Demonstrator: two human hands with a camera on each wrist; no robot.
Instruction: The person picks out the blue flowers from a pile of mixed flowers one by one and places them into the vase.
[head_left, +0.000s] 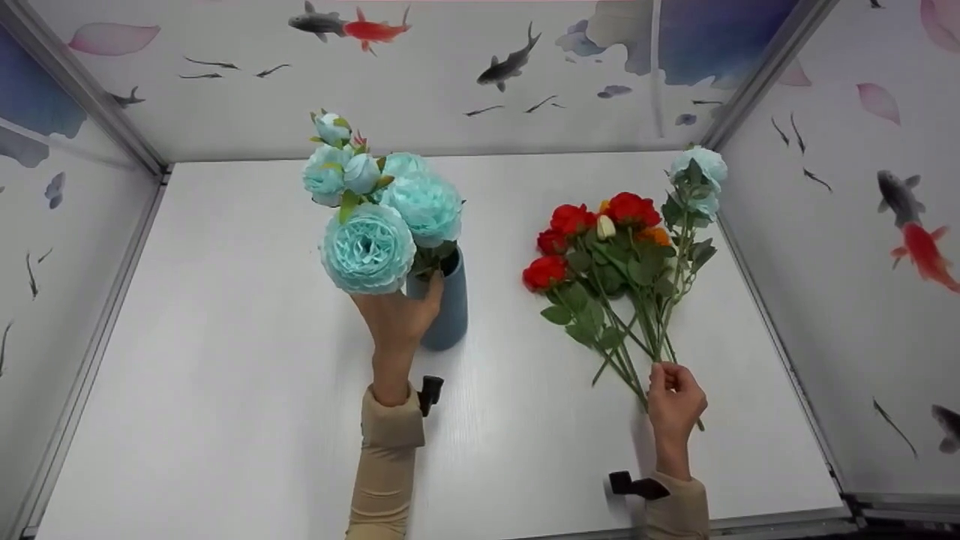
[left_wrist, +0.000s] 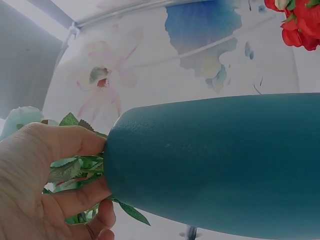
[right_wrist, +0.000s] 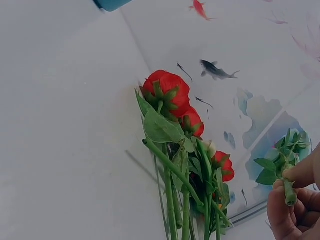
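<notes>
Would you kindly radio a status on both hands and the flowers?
Left hand holding blue flowers at mouth of vase. Right hand pinching another blue flower by the stem. Red flowers alongside.

On the counter [head_left: 225, 375], the vase [head_left: 451, 315], flowers [head_left: 424, 206] at its mouth, stands left of the bunch [head_left: 645, 266] lying toward the right edge.

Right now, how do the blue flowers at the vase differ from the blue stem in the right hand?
The blue flowers form a fuller cluster; the blue stem shows fewer blooms. The blue flowers sit at the mouth of the vase; the blue stem, pinched by the right hand, is apart from it. Both have pale blue blooms and green leaves.
</notes>
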